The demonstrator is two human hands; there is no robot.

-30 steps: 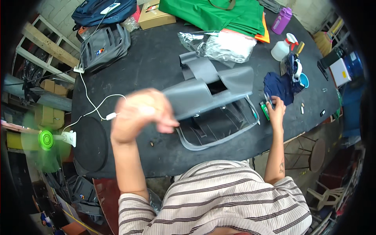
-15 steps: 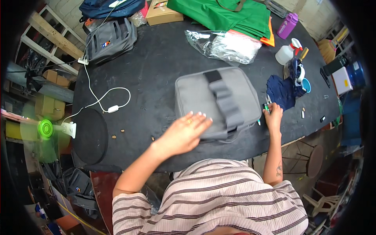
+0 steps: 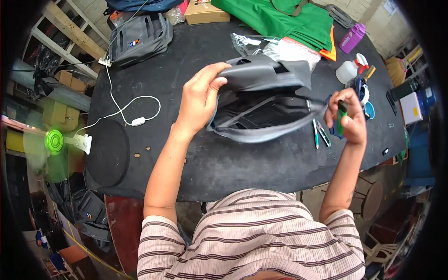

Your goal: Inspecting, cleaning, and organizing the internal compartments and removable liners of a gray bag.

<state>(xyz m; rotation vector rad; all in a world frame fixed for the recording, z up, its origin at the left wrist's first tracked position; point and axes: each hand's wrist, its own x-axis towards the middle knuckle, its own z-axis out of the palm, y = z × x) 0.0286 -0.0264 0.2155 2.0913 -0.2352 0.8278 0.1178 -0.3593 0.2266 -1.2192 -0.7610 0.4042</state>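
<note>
A grey zippered bag (image 3: 261, 136) is tilted up on the black table, its mouth gaping toward me and its dark lining showing. My left hand (image 3: 201, 91) grips the upper left edge of its flap, thumb on the near side. Off the bag's right end, my right hand (image 3: 349, 114) is raised with its fingers wrapped round a small green lighter (image 3: 342, 116) with a dark top, a little blurred. Just below that hand lie a teal-and-white pen (image 3: 316, 135) and a pair of thread snips (image 3: 323, 134) on the table.
Clear plastic packaging (image 3: 252, 43) and folded green cloth (image 3: 284, 23) lie beyond the bag. A spray bottle (image 3: 351, 70) and purple bottle (image 3: 352, 38) stand at the right. Another grey bag (image 3: 142, 39), a white cord (image 3: 138, 122) and a running fan (image 3: 55, 142) are leftward.
The bag has gone from lying closed to tilted up and open. My left hand moved up from its top to the flap's edge; my right hand lifted the green lighter off the table.
</note>
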